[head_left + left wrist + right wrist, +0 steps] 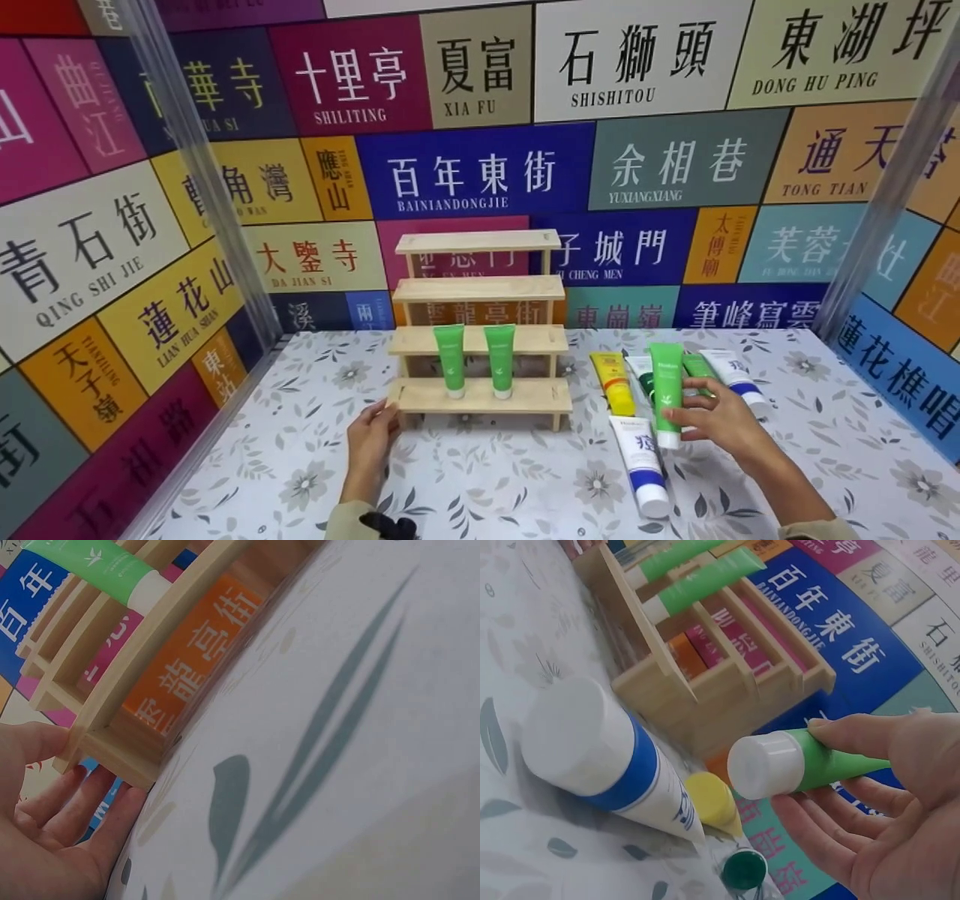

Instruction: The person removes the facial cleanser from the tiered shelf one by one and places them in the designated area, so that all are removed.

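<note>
A tiered wooden rack (480,341) stands on the table with two green tubes, one (452,361) left and one (501,361) right, upright on its lowest step. My left hand (369,442) grips the left end of that step; in the left wrist view the thumb and fingers of the hand (60,825) lie around the wooden end (124,754). My right hand (720,420) holds another green tube (666,394), white cap down, above the table. The right wrist view shows the hand (877,802) pinching this tube (817,761) between thumb and fingers.
Around the held tube lie a yellow tube (615,384), a white and blue tube (641,469), another white and blue one (739,382), and a green one (697,365) partly hidden. A flowered cloth (300,480) covers the table; a sign-patterned wall stands behind.
</note>
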Tool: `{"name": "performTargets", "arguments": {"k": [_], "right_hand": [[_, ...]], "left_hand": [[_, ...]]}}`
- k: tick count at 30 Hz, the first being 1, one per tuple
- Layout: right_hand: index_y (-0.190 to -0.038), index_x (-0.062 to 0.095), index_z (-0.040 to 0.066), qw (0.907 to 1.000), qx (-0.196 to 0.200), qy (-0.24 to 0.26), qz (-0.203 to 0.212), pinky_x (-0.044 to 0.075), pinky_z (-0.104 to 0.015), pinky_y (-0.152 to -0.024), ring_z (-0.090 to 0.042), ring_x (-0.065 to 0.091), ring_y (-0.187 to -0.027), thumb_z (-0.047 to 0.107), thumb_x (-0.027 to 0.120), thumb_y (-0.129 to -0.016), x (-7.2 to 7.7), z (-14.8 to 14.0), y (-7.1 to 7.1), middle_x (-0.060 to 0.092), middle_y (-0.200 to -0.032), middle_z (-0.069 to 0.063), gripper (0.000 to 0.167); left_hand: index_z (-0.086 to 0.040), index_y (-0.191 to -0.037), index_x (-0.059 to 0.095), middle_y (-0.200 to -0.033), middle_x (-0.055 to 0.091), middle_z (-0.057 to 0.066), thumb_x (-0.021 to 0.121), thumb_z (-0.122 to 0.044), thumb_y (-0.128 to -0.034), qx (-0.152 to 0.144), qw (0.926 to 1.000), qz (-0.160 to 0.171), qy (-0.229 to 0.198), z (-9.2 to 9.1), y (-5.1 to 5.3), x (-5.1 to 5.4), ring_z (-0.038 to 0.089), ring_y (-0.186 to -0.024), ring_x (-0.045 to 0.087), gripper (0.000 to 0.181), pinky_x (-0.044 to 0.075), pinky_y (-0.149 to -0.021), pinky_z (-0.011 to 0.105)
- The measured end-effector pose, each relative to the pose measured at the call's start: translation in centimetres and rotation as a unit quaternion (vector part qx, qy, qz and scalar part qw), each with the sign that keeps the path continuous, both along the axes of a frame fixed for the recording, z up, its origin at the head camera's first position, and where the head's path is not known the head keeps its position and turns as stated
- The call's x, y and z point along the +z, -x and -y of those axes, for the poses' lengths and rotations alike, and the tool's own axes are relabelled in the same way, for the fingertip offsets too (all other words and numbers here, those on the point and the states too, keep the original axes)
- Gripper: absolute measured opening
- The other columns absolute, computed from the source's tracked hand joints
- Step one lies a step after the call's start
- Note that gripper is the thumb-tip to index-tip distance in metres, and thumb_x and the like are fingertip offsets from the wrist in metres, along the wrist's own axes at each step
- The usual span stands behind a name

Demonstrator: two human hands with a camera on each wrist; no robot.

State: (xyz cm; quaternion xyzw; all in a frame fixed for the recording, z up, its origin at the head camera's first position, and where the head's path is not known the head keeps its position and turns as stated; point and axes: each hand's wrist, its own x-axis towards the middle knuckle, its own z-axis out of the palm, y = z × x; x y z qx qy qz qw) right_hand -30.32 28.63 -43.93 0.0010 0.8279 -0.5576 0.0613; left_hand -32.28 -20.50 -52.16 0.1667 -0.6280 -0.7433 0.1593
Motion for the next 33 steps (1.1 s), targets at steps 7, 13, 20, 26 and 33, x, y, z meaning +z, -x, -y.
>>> {"name": "performTargets", "arguments": {"k": [7, 13, 20, 26, 33], "right_hand": [[-0.147, 0.029, -0.008, 0.9986, 0.016, -0.010, 0.050, 0.062, -0.040, -0.081, -0.021, 0.068, -0.096, 0.025, 0.081, -0.086, -1.0, -1.4, 0.4, 0.039, -0.143, -0.041, 0.087], [-0.137, 0.035, -0.010, 0.9950, 0.034, -0.038, 0.086, 0.062, -0.042, -0.079, -0.022, 0.069, -0.089, 0.022, 0.079, -0.086, -2.1, -2.5, 0.6, 0.050, -0.128, -0.036, 0.075], [-0.130, 0.036, -0.009, 0.9888, 0.051, -0.057, 0.128, 0.062, -0.040, -0.077, -0.021, 0.067, -0.087, 0.018, 0.079, -0.085, -2.5, -2.6, 0.4, 0.062, -0.109, -0.020, 0.067], [-0.131, 0.037, -0.009, 0.9844, 0.055, -0.068, 0.152, 0.061, -0.037, -0.076, -0.022, 0.064, -0.092, 0.022, 0.079, -0.085, -2.8, -2.8, 0.2, 0.063, -0.104, -0.016, 0.069], [-0.131, 0.037, -0.010, 0.9797, 0.055, -0.062, 0.183, 0.061, -0.032, -0.073, -0.018, 0.066, -0.089, 0.024, 0.078, -0.086, -3.2, -3.1, 0.5, 0.067, -0.103, -0.014, 0.070]], "left_hand": [[0.010, -0.131, 0.058, -0.092, 0.074, 0.007, 0.064, -0.013, -0.0955, 0.012, 0.9998, 0.003, 0.018, 0.1, 0.2, 0.0, 0.017, -0.085, 0.071, 0.043, 0.061, -0.078, 0.027], [0.009, -0.131, 0.059, -0.094, 0.074, 0.008, 0.065, -0.014, -0.0955, 0.014, 0.9997, 0.009, 0.019, 0.1, 0.3, 0.0, 0.020, -0.089, 0.071, 0.043, 0.061, -0.081, 0.030], [0.009, -0.132, 0.058, -0.094, 0.073, 0.009, 0.065, -0.016, -0.0958, 0.008, 0.9998, 0.015, 0.014, 0.0, 0.3, -0.1, 0.021, -0.090, 0.070, 0.044, 0.061, -0.082, 0.030], [0.010, -0.133, 0.057, -0.095, 0.074, 0.009, 0.065, -0.014, -0.0957, 0.005, 0.9999, 0.008, 0.012, 0.0, 0.2, -0.1, 0.021, -0.090, 0.071, 0.045, 0.061, -0.083, 0.032], [0.011, -0.134, 0.055, -0.090, 0.073, 0.005, 0.064, -0.012, -0.0959, -0.001, 1.0000, 0.001, 0.005, 0.1, 0.0, -0.1, 0.018, -0.086, 0.071, 0.045, 0.061, -0.081, 0.028]]}}
